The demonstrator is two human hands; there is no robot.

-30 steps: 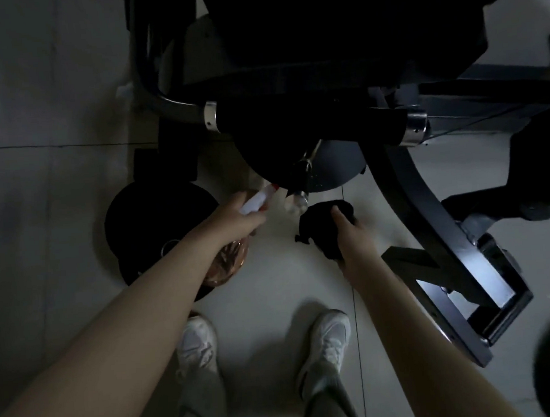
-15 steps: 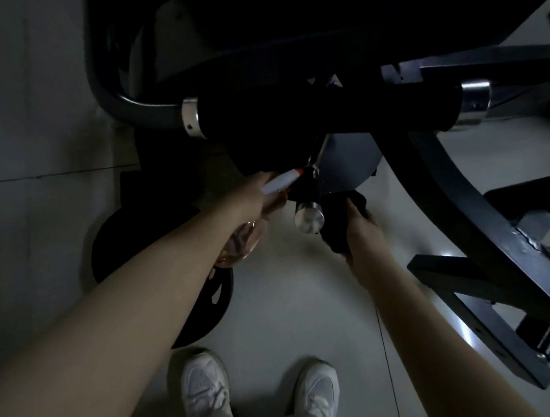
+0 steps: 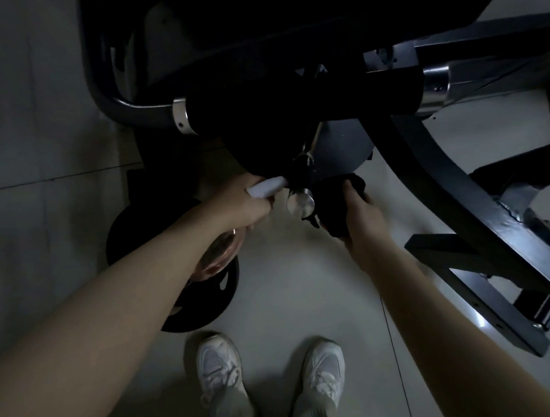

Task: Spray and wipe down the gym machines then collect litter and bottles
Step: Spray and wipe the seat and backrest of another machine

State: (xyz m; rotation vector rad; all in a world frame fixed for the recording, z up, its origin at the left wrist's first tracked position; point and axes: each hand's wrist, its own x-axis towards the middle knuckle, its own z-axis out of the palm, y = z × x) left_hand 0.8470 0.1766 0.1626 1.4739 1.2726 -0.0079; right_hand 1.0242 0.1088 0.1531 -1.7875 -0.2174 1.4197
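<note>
Head view: the spray bottle (image 3: pixel 266 188), gripped in the left hand (image 3: pixel 244 207), points at the chrome knob (image 3: pixel 300 202) of the gym machine (image 3: pixel 426 173), the right hand (image 3: pixel 361 212) clutches a dark cloth (image 3: pixel 333 201) just right of it, so spraying seems underway, wiping next, with open floor (image 3: pixel 288 288) below the knob.

Dim light is blackening the padding (image 3: pixel 293 104) above the chrome knob (image 3: pixel 300 202), which is catching glare, while a brighter patch is shining on the floor (image 3: pixel 304 287) lower right of it.

Both arms reaching forward, left hand (image 3: pixel 245 207) gripping, right hand (image 3: pixel 362 213) clenched, fingers curled.
</note>
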